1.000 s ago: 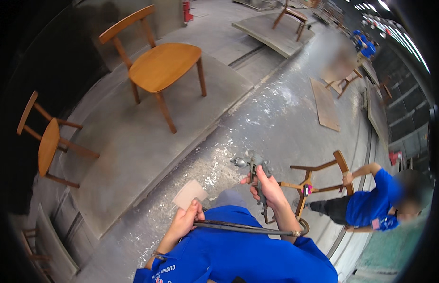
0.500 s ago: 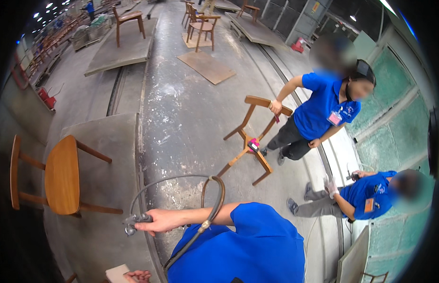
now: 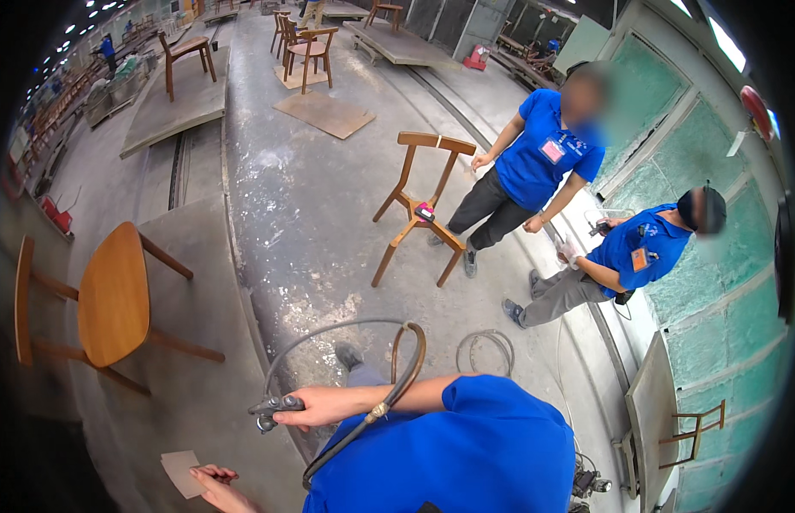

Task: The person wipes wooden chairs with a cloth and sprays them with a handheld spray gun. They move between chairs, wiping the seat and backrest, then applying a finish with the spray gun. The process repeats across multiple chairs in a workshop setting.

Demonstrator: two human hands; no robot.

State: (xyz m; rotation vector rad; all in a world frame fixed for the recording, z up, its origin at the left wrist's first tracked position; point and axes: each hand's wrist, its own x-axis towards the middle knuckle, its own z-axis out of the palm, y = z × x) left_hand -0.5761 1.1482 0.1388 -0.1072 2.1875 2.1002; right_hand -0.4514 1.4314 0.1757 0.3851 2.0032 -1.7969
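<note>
My left hand [image 3: 220, 489], at the lower left, pinches a small pale brown sheet [image 3: 182, 473] by its edge; it looks like folded sandpaper. My right hand [image 3: 316, 407] is wrapped round a metal spray gun [image 3: 273, 410], its nozzle end turned to the left. From the gun a grey hose [image 3: 325, 325] loops up and over my right forearm. Nearest to both hands, at the left, is a brown wooden chair [image 3: 115, 295] with a smooth seat, resting tilted in my view on a broad grey platform [image 3: 201, 398].
A seatless chair frame [image 3: 436, 141] with a pink and black object [image 3: 425, 211] on it stands beside a person in blue [image 3: 547, 141]. Another gloved person [image 3: 641, 252] holds a device at the right. A coiled hose [image 3: 487, 350] lies on the floor; more chairs [image 3: 308, 51] stand farther off.
My view has shifted, and my left hand with its sheet shows more fully. The nearer person's hand has come off the chair frame's backrest. The spray gun stays in my right hand.
</note>
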